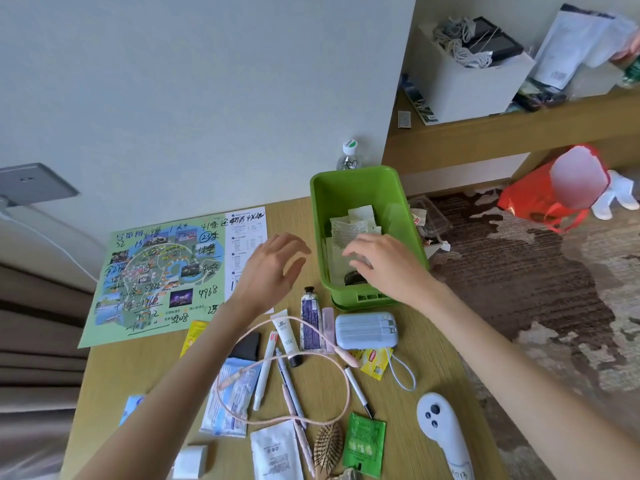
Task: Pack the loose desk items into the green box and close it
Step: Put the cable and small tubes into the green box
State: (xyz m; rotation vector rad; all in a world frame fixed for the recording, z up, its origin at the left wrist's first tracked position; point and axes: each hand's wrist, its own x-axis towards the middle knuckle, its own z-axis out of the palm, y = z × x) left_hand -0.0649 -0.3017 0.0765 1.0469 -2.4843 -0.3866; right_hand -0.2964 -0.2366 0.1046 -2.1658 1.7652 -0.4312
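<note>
The green box [349, 181] stands open at the desk's far right with papers and a dark item inside. My right hand [384, 261] reaches over its near rim, fingers loosely bent above the papers; whether it holds anything is hidden. My left hand [273, 268] hovers open just left of the box, above a map sheet [156, 271]. Loose items lie on the desk in front: two cream tubes [310, 320], a pale blue power bank [365, 330], a pink cable [311, 403], pens [291, 382], sachets, a hairbrush [328, 448] and a white handheld device [441, 431].
A water bottle [349, 155] stands behind the box against the wall. The desk's right edge drops to a patterned carpet with a red bag [547, 199]. A wooden shelf at the upper right carries a white bin [467, 71] and papers.
</note>
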